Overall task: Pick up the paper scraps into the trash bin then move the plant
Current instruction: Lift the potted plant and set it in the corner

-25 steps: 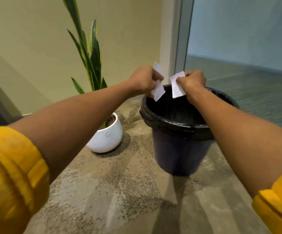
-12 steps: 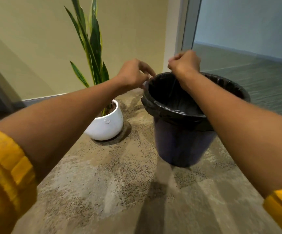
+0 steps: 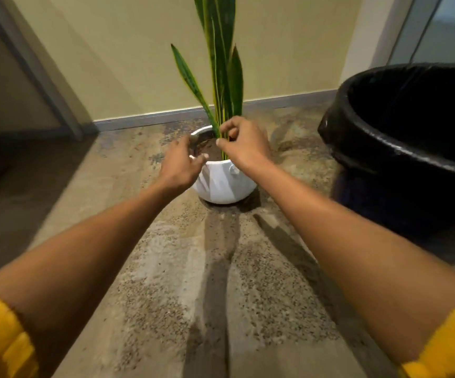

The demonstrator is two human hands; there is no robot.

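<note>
A snake plant (image 3: 220, 64) with tall green leaves stands in a round white pot (image 3: 222, 184) on the floor near the wall. My left hand (image 3: 178, 163) is at the pot's left rim with fingers loosely curled, blurred by motion. Over the soil, just in front of the leaf bases, my right hand (image 3: 245, 144) has curled fingers that hold nothing I can see. The black-lined trash bin (image 3: 378, 148) stands to the right of the pot, its inside dark. No paper scraps show anywhere.
A pale wall with a grey skirting board (image 3: 150, 118) runs close behind the pot. A glass partition frame (image 3: 408, 31) rises behind the bin. Speckled concrete floor (image 3: 182, 282) stretches toward me between my arms.
Both hands have left the bin's rim and moved left to the plant pot. The paper scraps they held a second ago are gone from view. My view has swung left and down.
</note>
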